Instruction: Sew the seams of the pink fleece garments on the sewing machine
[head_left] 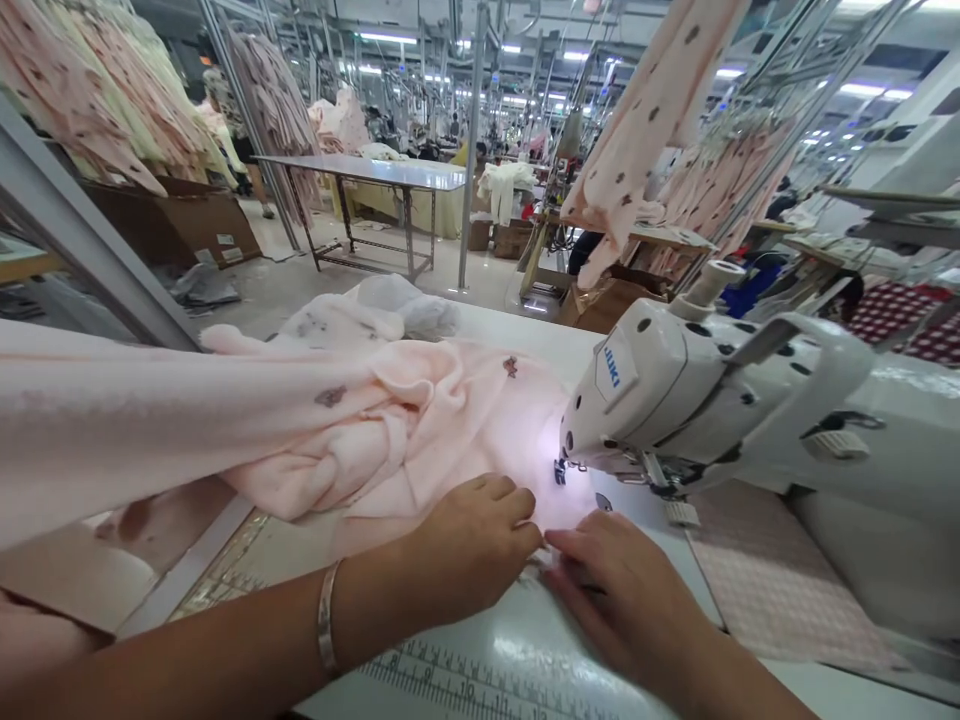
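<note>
Pale pink fabric [450,430] with small dark motifs lies bunched over the sewing table and runs up to a white JUKI sewing machine [660,380]. Light shines on the cloth around the presser foot [559,470]. My left hand [480,540], below and left of the foot, has its fingers closed on the fabric's near edge. Right beside it, my right hand [630,580] pinches the same edge, thumb and index finger almost meeting the left fingertips. Something small and dark shows between the right fingers; I cannot make it out.
A printed ruler scale [465,690] runs along the table's near edge. A checked cloth pad [787,580] lies under the machine arm. Beyond stand a metal-legged table [375,175], a cardboard box [180,225] and hanging pink garments [652,120].
</note>
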